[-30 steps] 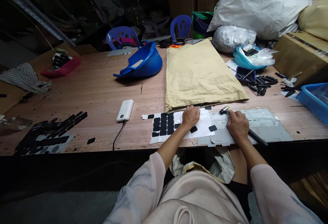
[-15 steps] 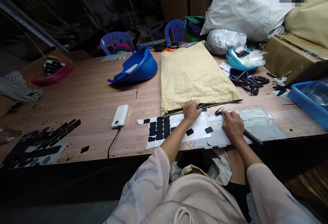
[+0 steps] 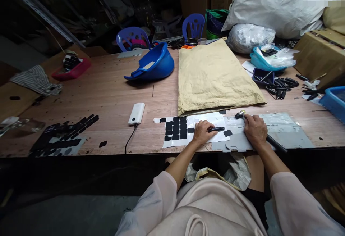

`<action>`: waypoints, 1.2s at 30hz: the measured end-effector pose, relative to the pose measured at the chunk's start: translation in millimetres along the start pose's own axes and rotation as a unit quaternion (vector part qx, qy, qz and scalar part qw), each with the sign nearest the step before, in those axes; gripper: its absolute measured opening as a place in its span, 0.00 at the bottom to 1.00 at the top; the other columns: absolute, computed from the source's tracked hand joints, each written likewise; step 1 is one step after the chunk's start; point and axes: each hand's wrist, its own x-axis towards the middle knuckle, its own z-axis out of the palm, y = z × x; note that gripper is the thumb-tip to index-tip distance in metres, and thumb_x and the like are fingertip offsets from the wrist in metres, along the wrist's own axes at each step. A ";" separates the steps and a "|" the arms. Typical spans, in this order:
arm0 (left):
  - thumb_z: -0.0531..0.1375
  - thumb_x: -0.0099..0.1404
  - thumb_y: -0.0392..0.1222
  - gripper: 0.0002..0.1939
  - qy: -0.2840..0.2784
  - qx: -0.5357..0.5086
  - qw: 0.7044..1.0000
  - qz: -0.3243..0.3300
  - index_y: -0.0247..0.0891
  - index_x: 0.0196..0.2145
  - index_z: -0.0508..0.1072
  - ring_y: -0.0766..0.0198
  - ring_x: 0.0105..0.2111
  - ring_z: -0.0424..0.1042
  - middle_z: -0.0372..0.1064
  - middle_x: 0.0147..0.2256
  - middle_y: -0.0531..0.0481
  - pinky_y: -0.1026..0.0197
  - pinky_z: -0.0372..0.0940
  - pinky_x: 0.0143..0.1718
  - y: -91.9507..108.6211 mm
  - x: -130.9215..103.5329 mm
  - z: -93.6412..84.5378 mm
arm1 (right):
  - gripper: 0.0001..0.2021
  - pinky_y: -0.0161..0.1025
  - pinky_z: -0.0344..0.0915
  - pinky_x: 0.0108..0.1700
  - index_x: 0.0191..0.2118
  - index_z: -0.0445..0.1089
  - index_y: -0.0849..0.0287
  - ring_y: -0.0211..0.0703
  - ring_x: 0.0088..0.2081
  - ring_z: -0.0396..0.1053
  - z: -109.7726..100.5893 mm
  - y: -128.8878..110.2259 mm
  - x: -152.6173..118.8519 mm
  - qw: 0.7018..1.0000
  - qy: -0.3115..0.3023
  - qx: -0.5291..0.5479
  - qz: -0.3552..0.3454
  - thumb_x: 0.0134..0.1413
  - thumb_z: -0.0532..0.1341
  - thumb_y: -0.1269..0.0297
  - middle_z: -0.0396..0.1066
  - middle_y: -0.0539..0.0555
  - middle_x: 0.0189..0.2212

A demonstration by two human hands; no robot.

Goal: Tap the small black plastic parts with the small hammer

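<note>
My left hand (image 3: pixel 202 132) is closed on a small black pen-like piece (image 3: pixel 217 129), held low over a white sheet (image 3: pixel 214 118). Rounded black patches (image 3: pixel 176 128) cover the left part of that sheet, and one loose black patch (image 3: pixel 228 133) lies just right of the piece. My right hand (image 3: pixel 255 130) grips a hammer (image 3: pixel 277 144) by its black handle. The metal hammer head (image 3: pixel 240 114) points away from me, above a grey board (image 3: pixel 293 131) with clear tape over it. My fingers hide part of the handle.
Beyond my hands lies a large tan paper sack (image 3: pixel 218 74). Black pen-like pieces (image 3: pixel 285 83) are piled at the right, near a blue tray (image 3: pixel 335 101). Leftward are a white power bank (image 3: pixel 137 113) on a cable, a blue basin (image 3: pixel 161 63) and more black strips (image 3: pixel 83 124).
My left hand has come back toward me from the sack's near edge with the black piece. My right hand still holds the hammer in nearly the same place. The view has shifted slightly.
</note>
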 end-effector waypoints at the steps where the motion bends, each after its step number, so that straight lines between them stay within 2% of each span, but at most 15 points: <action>1: 0.75 0.62 0.43 0.08 -0.001 -0.003 1.000 -0.002 0.44 0.39 0.84 0.54 0.45 0.72 0.77 0.37 0.50 0.52 0.64 0.51 0.3 1.2 -0.3 | 0.16 0.44 0.54 0.39 0.53 0.78 0.58 0.49 0.39 0.62 -2.1 -1.5 -0.2 1.000 0.006 0.021 -0.001 0.67 0.57 0.64 0.72 0.60 0.39; 5: 0.76 0.60 0.43 0.09 -0.003 -0.019 1.000 -0.018 0.44 0.39 0.84 0.54 0.46 0.72 0.77 0.38 0.51 0.52 0.63 0.52 2.5 3.0 -1.5 | 0.17 0.45 0.65 0.45 0.54 0.77 0.55 0.50 0.42 0.69 -12.7 -24.9 -11.1 0.985 0.050 0.161 -0.048 0.69 0.54 0.63 0.74 0.59 0.40; 8: 0.77 0.58 0.43 0.10 -0.002 -0.034 0.999 -0.038 0.44 0.38 0.84 0.55 0.46 0.72 0.77 0.39 0.52 0.53 0.63 0.53 5.0 3.4 -2.3 | 0.16 0.43 0.70 0.45 0.55 0.77 0.53 0.47 0.41 0.73 -19.5 -53.8 -27.3 0.960 0.028 0.261 -0.097 0.70 0.55 0.61 0.76 0.56 0.39; 11: 0.77 0.58 0.42 0.10 -0.004 -0.042 0.998 -0.054 0.45 0.38 0.83 0.55 0.47 0.72 0.78 0.39 0.52 0.53 0.62 0.53 7.6 4.3 -3.0 | 0.16 0.41 0.70 0.42 0.57 0.76 0.53 0.45 0.37 0.73 -23.5 -78.0 -41.3 0.947 -0.011 0.296 -0.125 0.70 0.56 0.62 0.77 0.54 0.37; 15: 0.77 0.58 0.41 0.10 -0.004 -0.041 0.997 -0.060 0.44 0.36 0.83 0.55 0.47 0.72 0.78 0.39 0.53 0.53 0.62 0.54 8.9 5.5 -2.4 | 0.17 0.41 0.70 0.43 0.59 0.75 0.52 0.45 0.39 0.74 -26.7 -93.6 -52.1 0.947 -0.008 0.293 -0.131 0.71 0.55 0.63 0.76 0.54 0.38; 17: 0.77 0.57 0.41 0.10 -0.004 -0.036 0.998 -0.059 0.43 0.35 0.82 0.55 0.47 0.72 0.78 0.39 0.52 0.53 0.62 0.54 8.6 5.7 -1.6 | 0.18 0.41 0.69 0.44 0.60 0.75 0.52 0.45 0.39 0.73 -26.9 -96.0 -55.5 0.951 -0.009 0.277 -0.135 0.72 0.54 0.63 0.75 0.54 0.37; 22: 0.77 0.58 0.42 0.10 0.003 -0.040 0.998 -0.057 0.44 0.35 0.82 0.55 0.46 0.72 0.77 0.38 0.52 0.52 0.62 0.53 7.0 5.0 0.3 | 0.18 0.39 0.68 0.39 0.57 0.78 0.52 0.45 0.37 0.71 -25.5 -92.4 -57.7 0.965 -0.030 0.220 -0.136 0.71 0.55 0.64 0.74 0.54 0.34; 27: 0.77 0.57 0.41 0.10 0.013 -0.050 0.998 -0.047 0.44 0.36 0.83 0.55 0.46 0.72 0.77 0.38 0.52 0.52 0.62 0.53 6.5 4.2 0.9 | 0.18 0.40 0.68 0.43 0.59 0.77 0.53 0.45 0.39 0.73 -26.7 -86.4 -57.3 0.968 0.005 0.225 -0.108 0.73 0.54 0.62 0.75 0.55 0.37; 31: 0.77 0.57 0.41 0.10 0.017 -0.042 0.998 -0.046 0.44 0.35 0.83 0.55 0.45 0.72 0.77 0.38 0.51 0.52 0.63 0.53 7.1 4.0 0.8 | 0.18 0.39 0.67 0.40 0.57 0.78 0.52 0.45 0.37 0.72 -26.0 -83.7 -59.4 0.972 -0.013 0.207 -0.115 0.71 0.55 0.64 0.75 0.54 0.35; 36: 0.77 0.57 0.41 0.09 0.021 -0.038 0.998 -0.042 0.44 0.35 0.83 0.55 0.45 0.71 0.76 0.37 0.51 0.52 0.63 0.52 4.3 4.0 3.3 | 0.18 0.40 0.66 0.42 0.59 0.77 0.53 0.46 0.40 0.72 -29.5 -67.8 -41.9 0.981 0.037 0.174 -0.082 0.72 0.54 0.62 0.76 0.56 0.39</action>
